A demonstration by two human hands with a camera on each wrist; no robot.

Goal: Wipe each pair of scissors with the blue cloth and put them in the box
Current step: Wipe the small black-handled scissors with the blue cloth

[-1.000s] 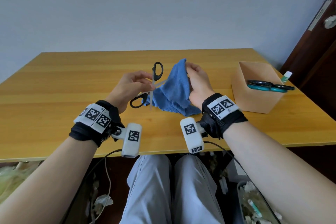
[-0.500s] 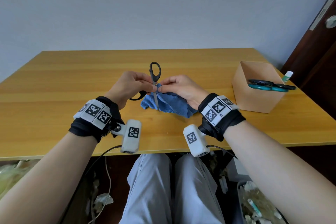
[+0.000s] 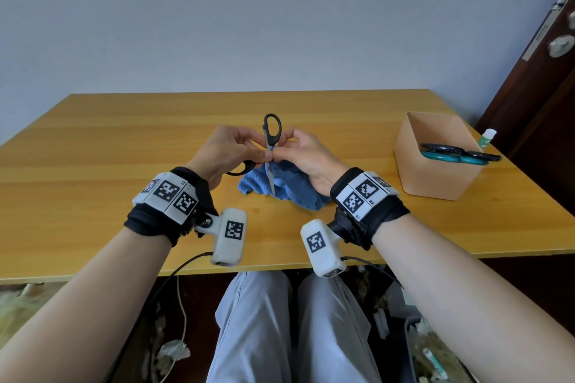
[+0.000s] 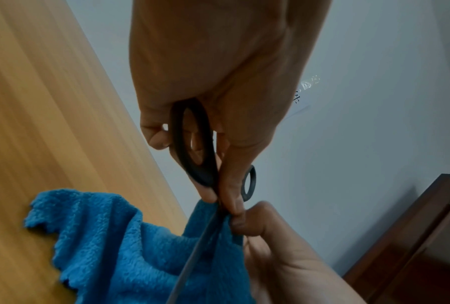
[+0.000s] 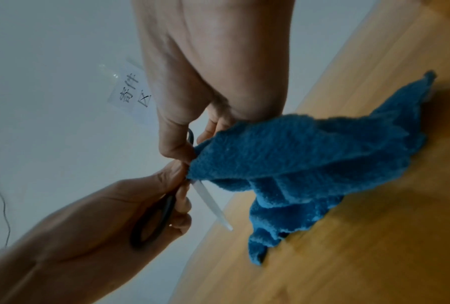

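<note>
Black-handled scissors [image 3: 271, 146] [image 4: 192, 148] [image 5: 210, 205] stand opened above the middle of the wooden table [image 3: 93, 165], one handle loop up, one blade pointing down toward me. My left hand [image 3: 230, 152] [image 4: 218, 123] grips them at the lower handle and pivot. My right hand [image 3: 308, 155] [image 5: 205, 92] pinches the blue cloth [image 3: 289, 186] [image 4: 114, 246] [image 5: 309, 164] around the blade near the pivot; the cloth hangs down onto the table. A tan box [image 3: 435, 177] at the right holds teal and black scissors [image 3: 457, 155].
A small white and green bottle [image 3: 488, 137] stands behind the box near the table's right edge. A dark wooden door [image 3: 541, 78] is at the far right. My knees and clutter on the floor show below the table's front edge.
My right hand brought the raised cloth down onto the table and closed on the blade beside my left hand; since then both hands rose slightly with the scissors.
</note>
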